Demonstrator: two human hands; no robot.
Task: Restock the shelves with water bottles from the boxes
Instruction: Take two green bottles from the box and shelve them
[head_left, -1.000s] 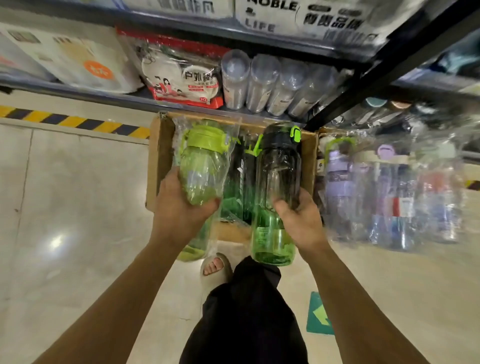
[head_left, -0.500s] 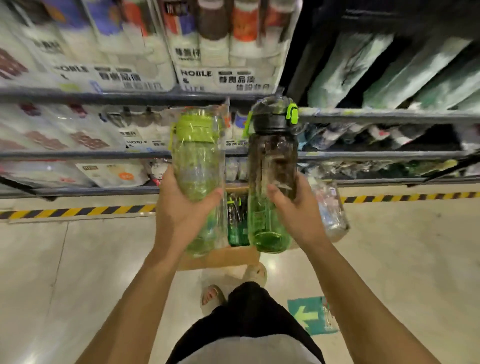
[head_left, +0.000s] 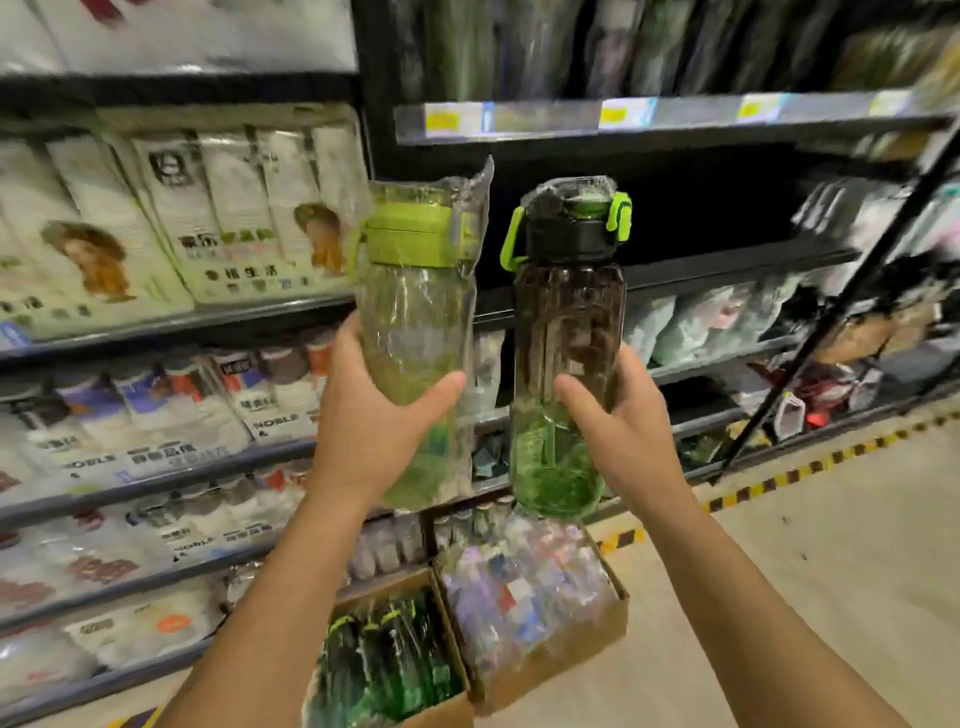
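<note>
**A:** What do the hands have hold of?

**B:** The left hand (head_left: 374, 426) is curled round the lower half of the green-lidded bottle (head_left: 415, 332), which sits in a loose clear sleeve. The right hand (head_left: 623, 436) grips the black-lidded bottle (head_left: 569, 332) the same way, thumb across the front. Both bottles are upright, side by side but not touching.

**A:** And the rest of the stock?

**B:** It's down on the floor against the racking. One open box of green bottles (head_left: 395, 670) has a box of mixed bottles (head_left: 530, 608) just beside it.

**A:** Where do these two go?

**B:** Probably the dark shelf (head_left: 737, 267) behind the black lid, though it's too dim to see how deep the free space runs. I'd land one base flat first and slide it back. Hold the sleeved bottle firmly, since that film looks slippery, and keep the lids upright.
</note>
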